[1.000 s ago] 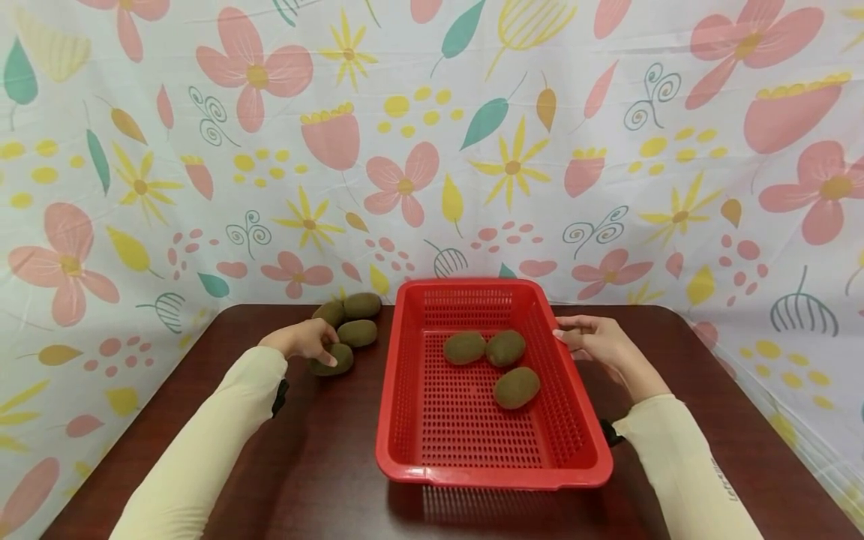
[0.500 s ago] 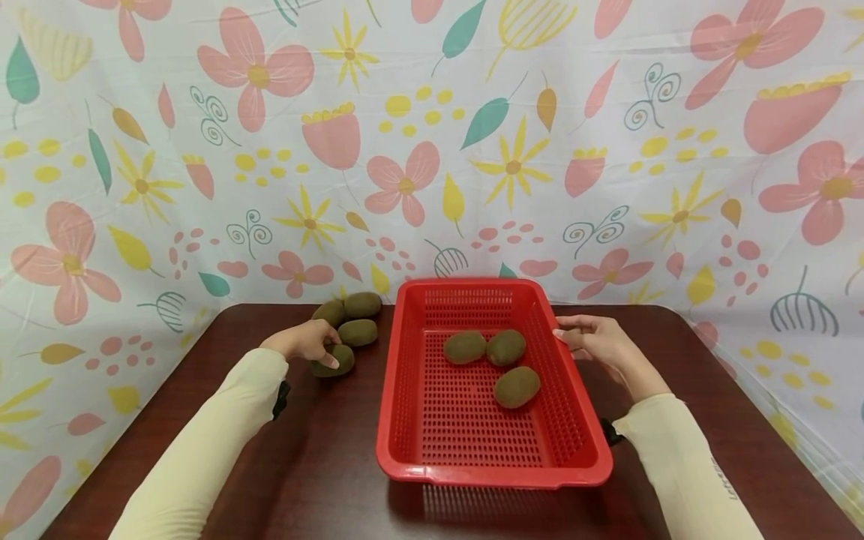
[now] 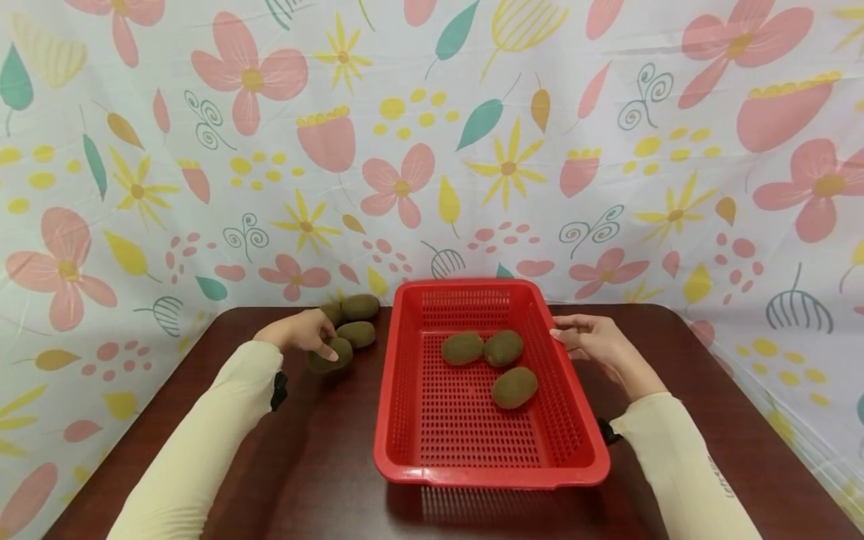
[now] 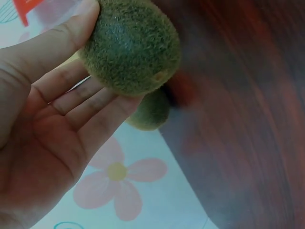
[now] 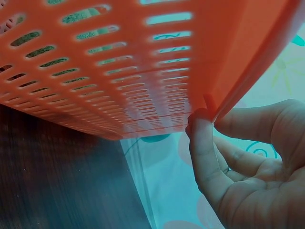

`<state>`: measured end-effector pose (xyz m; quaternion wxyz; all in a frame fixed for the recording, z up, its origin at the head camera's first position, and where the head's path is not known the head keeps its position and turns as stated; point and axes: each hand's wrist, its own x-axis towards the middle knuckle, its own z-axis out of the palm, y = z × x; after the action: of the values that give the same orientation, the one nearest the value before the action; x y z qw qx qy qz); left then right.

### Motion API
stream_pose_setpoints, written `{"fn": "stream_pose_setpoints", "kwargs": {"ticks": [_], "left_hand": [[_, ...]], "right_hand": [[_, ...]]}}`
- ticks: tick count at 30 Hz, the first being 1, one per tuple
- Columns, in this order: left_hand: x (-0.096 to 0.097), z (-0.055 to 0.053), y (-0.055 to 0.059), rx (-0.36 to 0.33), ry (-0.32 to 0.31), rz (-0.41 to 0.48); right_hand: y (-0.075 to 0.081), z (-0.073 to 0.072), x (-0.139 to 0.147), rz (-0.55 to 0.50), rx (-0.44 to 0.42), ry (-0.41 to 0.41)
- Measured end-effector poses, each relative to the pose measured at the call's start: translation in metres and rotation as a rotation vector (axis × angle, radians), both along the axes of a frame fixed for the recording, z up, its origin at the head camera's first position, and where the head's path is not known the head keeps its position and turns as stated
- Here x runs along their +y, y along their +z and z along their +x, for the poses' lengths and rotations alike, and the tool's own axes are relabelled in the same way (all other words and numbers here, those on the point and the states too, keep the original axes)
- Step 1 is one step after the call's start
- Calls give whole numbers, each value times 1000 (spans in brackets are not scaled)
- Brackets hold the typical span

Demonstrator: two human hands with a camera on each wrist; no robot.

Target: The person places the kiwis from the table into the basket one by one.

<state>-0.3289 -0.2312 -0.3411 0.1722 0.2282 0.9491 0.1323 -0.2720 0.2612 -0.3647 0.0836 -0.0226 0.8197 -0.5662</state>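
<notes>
My left hand (image 3: 300,334) grips a fuzzy brown kiwi (image 4: 131,45) at the left of the table, with the thumb on one side and the fingers on the other. Close behind that hand lie several more kiwis, one of them (image 3: 355,334) just beside the held one and another (image 3: 360,307) near the back edge. A red perforated plastic basket (image 3: 491,475) stands in the middle, with three kiwis (image 3: 514,388) on its floor. On its right side, my right hand (image 5: 248,167) pinches the rim between thumb and fingers.
The dark wooden table (image 3: 324,465) has rounded back corners. A flower-printed cloth (image 3: 432,135) hangs right behind it and along both sides. The basket's raised walls stand between the left hand and the kiwis inside.
The kiwi in my left hand has tilted and risen slightly. My right hand keeps its place on the basket rim. The whole head view has shifted a little.
</notes>
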Motion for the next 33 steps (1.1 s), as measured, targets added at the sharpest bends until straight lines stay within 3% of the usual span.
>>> {"fn": "stream_pose_setpoints", "kwargs": {"ticks": [6,16,28,31,33], "left_hand": [[-3,1,19,-12,-24,51],[7,-2,45,33,-37,110],[49,1,81,49,-47,185],[63,3,90,41,-28,188],[72,2,95,54,-48,157]], "right_hand": [[-1,-1,0,0,-5,4],[1,0,-1,8,5,1],[2,1,-1,0,3,7],[2,0,-1,1,2,9],[2,0,-1,4,2,10]]}}
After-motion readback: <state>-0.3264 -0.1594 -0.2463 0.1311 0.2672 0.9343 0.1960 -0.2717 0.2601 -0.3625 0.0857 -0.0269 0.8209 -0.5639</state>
